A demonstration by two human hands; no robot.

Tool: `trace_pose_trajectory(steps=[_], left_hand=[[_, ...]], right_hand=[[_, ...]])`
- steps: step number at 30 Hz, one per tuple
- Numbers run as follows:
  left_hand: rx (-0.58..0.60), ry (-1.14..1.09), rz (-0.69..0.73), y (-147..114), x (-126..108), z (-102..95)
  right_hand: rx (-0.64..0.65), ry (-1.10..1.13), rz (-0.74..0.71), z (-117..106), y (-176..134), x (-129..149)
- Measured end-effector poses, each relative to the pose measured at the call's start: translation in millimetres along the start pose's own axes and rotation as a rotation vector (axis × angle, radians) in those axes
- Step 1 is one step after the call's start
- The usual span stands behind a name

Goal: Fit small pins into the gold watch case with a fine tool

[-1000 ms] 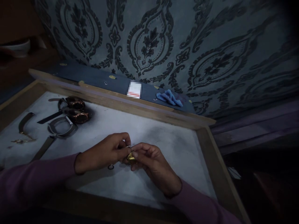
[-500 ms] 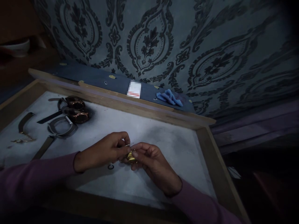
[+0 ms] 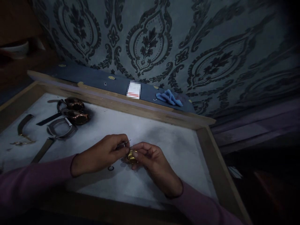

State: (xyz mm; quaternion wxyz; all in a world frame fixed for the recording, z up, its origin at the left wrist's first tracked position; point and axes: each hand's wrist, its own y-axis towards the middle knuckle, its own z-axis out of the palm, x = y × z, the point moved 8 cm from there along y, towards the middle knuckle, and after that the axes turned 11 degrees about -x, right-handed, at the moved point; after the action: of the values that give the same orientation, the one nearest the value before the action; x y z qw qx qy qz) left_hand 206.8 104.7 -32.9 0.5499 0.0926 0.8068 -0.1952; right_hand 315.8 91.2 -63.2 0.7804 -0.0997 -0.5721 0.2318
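Note:
Pinched in the fingers of my right hand (image 3: pixel 153 161) is a small round gold watch case (image 3: pixel 132 157), its shiny surface facing up and partly covered by the thumb. My left hand (image 3: pixel 106 153) is closed on a thin pointed metal tool (image 3: pixel 127 142), whose tip sticks out past the curled forefinger, just above the watch case. The left thumb reaches the case's left edge; whether it touches, I cannot tell. Below the left hand, a small dark ring (image 3: pixel 111 168) lies on the white surface.
Two dark watches with copper-coloured cases (image 3: pixel 79 117), a grey watch strap loop (image 3: pixel 59 128) and loose strap pieces (image 3: pixel 42 150) lie to the left. A wooden rim (image 3: pixel 207 147) borders the white tray surface (image 3: pixel 173 137). Behind it are a blue cloth (image 3: pixel 169 97) and a white packet (image 3: pixel 134 90).
My left hand has drawn slightly up and left, and the tool's tip has lifted off the watch case. The case has tilted a little in my right hand.

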Motion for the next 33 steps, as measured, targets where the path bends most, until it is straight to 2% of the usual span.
trace_pose_trajectory(steps=[12,21,33], left_hand=[[-0.018,0.056,-0.024,-1,-2,2.9],[-0.072,0.298,0.059,-7,-13,3.5],[-0.107,0.448,0.188,-10,-21,4.4]], right_hand=[[0.032,-0.012,-0.004,2,-2,0],[0.023,-0.059,-0.030,4,-3,-2],[0.063,-0.122,-0.057,9,-6,2]])
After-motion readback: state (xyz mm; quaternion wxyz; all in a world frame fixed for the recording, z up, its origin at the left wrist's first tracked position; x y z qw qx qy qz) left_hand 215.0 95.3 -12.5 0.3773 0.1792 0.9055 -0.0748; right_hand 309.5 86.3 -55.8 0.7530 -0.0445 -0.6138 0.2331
